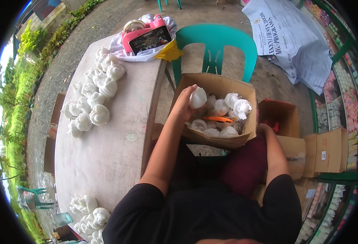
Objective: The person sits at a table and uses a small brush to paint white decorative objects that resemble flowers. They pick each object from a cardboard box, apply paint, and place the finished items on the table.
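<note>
A white, bulb-shaped bundle [198, 98] with a flower-like look is in my left hand [183, 103], whose fingers close around its side. That hand is over the left side of an open cardboard box [223, 81]. Inside the box lie several similar white bundles [241, 109], some with frilled tops. A slim orange tool [219, 119], dark at one end, rests on them. My right hand [264, 129] is beside the box's right edge, close to a second open carton [286, 120] with something red inside. Its fingers are hidden.
On the pale table [126, 110] at left are rows of white bundles [91, 93] and a nearer cluster [90, 215]. A phone [150, 40] leans on a pink device at the far end. A green chair [215, 36] stands beyond the box; cartons [325, 150] and stocked shelves line the right.
</note>
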### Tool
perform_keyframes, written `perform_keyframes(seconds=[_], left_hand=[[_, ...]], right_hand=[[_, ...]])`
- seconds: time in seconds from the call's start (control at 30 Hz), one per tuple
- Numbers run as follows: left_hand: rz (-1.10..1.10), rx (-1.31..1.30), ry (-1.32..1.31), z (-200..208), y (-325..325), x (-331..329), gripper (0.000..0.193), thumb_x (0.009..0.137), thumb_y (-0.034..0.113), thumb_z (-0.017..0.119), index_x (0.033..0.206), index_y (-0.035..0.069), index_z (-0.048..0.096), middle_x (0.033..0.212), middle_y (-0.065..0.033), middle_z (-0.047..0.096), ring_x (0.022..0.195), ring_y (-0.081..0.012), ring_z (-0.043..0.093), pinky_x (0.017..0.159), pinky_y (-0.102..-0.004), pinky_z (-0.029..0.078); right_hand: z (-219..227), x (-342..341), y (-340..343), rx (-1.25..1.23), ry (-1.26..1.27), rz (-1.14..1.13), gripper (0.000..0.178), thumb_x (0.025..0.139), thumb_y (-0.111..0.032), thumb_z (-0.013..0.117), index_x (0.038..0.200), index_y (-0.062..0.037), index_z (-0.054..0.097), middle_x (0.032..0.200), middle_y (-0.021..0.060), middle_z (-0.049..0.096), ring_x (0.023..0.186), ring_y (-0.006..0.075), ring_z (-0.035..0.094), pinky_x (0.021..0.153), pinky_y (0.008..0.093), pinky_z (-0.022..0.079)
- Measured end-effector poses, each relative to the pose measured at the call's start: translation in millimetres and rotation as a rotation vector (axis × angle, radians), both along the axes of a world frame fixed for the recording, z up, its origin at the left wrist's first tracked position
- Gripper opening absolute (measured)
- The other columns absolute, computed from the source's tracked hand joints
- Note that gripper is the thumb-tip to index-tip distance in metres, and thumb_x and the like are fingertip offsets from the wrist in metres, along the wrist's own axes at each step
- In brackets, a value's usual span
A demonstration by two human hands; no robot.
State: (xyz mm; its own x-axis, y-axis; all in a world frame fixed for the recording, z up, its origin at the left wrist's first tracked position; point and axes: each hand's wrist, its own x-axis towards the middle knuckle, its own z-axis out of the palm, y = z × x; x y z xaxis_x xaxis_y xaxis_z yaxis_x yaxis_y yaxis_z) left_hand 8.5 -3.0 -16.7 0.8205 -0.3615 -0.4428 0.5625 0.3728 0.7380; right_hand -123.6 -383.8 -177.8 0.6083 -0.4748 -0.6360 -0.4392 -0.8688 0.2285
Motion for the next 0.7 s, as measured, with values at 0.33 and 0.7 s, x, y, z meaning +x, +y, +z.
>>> perform_keyframes(seconds=[0.33,0.7], left_hand=[[0.038,-0.018,0.000,7.2,-2.2,-4.0,0.048,0.084,0.034,0.066,0.118,0.006,0.048,0.111,-0.0131,0.056,0.103,-0.0271,0.057,0.084,-0.0456,0.053],[0.062,-0.170,-0.081,11.5,3.0,-5.0,0.055,0.086,0.042,0.062,0.124,0.005,0.046,0.115,-0.0159,0.059,0.103,-0.0315,0.062,0.082,-0.0346,0.056]], right_hand=[[3.9,-7.0,7.1,-0.006,-0.076,0.042,0.032,0.081,-0.031,0.058,0.106,-0.0136,0.069,0.111,0.0148,0.066,0.104,0.0304,0.063,0.088,0.0391,0.051],[186.7,22.9,130.6,0.608,-1.533,-0.082,0.018,0.091,-0.023,0.058,0.092,-0.0054,0.059,0.078,0.0139,0.064,0.071,0.0286,0.062,0.064,0.0348,0.047]])
